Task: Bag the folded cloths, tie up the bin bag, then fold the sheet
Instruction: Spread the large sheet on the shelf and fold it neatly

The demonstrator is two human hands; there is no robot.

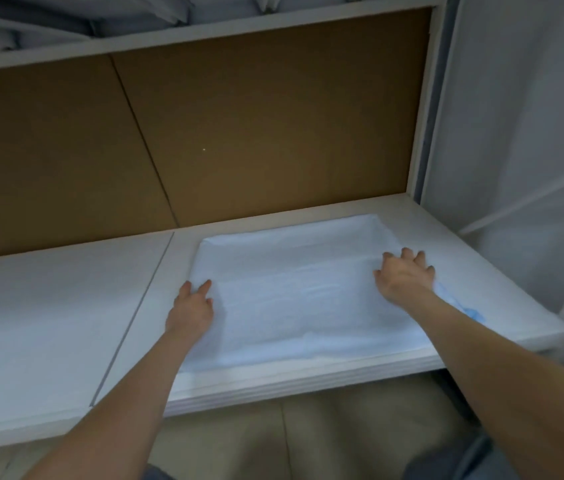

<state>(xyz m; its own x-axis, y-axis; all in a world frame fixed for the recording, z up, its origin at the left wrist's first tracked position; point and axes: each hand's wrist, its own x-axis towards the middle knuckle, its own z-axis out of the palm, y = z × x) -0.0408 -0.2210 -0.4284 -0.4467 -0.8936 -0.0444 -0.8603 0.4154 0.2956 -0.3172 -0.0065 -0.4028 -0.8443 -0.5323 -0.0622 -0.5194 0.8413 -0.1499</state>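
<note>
Both our arms are stretched out forward over the white worktop [48, 323]. Our left hand [192, 306] lies palm down on the left edge of the sheet [301, 306], fingers mostly straight and close together, not gripping anything. Our right hand [403, 275] is flat near the sheet's far right part, fingers spread a bit.

The sheet sits on the right half of the worktop as a flat rectangle: pale bluish white, thin and soft-looking, with faint crease lines across it. A brighter blue patch [470, 311] peeks out beside our right forearm. Behind it is a matte brown backing board [273, 126], smooth, with one seam.
</note>
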